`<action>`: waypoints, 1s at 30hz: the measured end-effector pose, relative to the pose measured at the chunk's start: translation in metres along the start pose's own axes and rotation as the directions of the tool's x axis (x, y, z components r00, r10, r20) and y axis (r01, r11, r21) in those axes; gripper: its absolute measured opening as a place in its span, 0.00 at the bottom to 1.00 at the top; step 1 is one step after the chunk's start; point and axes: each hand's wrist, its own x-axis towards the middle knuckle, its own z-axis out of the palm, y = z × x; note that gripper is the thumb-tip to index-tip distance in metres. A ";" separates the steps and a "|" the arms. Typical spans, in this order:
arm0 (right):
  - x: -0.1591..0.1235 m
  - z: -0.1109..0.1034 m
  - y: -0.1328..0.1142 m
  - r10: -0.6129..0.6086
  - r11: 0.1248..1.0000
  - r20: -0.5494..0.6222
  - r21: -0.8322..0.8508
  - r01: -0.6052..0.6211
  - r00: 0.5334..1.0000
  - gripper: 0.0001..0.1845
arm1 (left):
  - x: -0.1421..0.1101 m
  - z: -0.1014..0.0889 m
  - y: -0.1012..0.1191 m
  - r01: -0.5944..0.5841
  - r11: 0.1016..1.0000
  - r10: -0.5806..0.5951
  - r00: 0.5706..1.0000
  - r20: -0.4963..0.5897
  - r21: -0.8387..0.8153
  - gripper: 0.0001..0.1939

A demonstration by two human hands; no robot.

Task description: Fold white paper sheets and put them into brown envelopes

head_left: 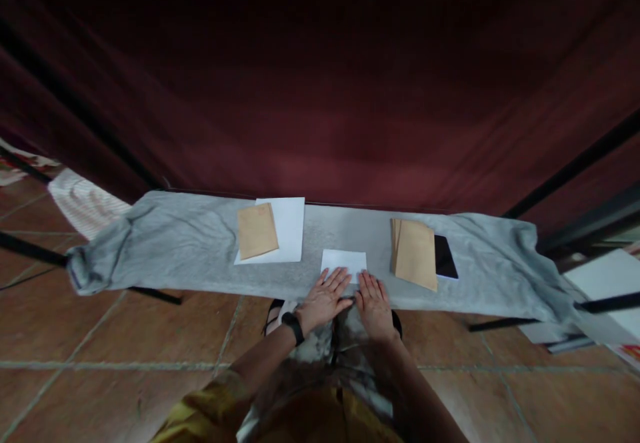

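A small white sheet of paper [344, 260], perhaps folded, lies at the near edge of the cloth-covered bench in front of me. Flat on its left part rest the fingers of my left hand [325, 300], stretched out and slightly spread; a black band circles that wrist. My right hand [374, 304] lies palm down on the sheet's right corner, fingers extended. Neither hand grips anything. The paper's lower edge is partly hidden beneath the fingers.
Left of the hands, brown envelopes [257, 231] lie on larger white paper [291, 230]. To the right, a stack of brown envelopes [416, 254] partly overlaps a dark phone or tablet [445, 258]. A grey cloth [190, 256] covers the narrow bench; a dark red curtain [320, 136] hangs behind.
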 end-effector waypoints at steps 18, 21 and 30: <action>0.005 0.008 -0.024 -0.114 0.993 0.002 0.020 0.114 0.993 0.30 | -0.025 -0.006 -0.005 0.042 0.999 -0.044 0.997 0.058 0.027 0.32; -0.001 0.007 -0.018 -0.088 0.996 -0.019 0.018 0.088 0.996 0.30 | -0.025 -0.007 -0.006 0.049 0.999 -0.050 0.997 0.061 0.012 0.32; -0.004 -0.002 -0.003 -0.021 1.000 -0.037 -0.010 0.021 0.999 0.28 | -0.019 0.008 -0.002 0.155 0.985 -0.161 0.984 0.079 0.073 0.26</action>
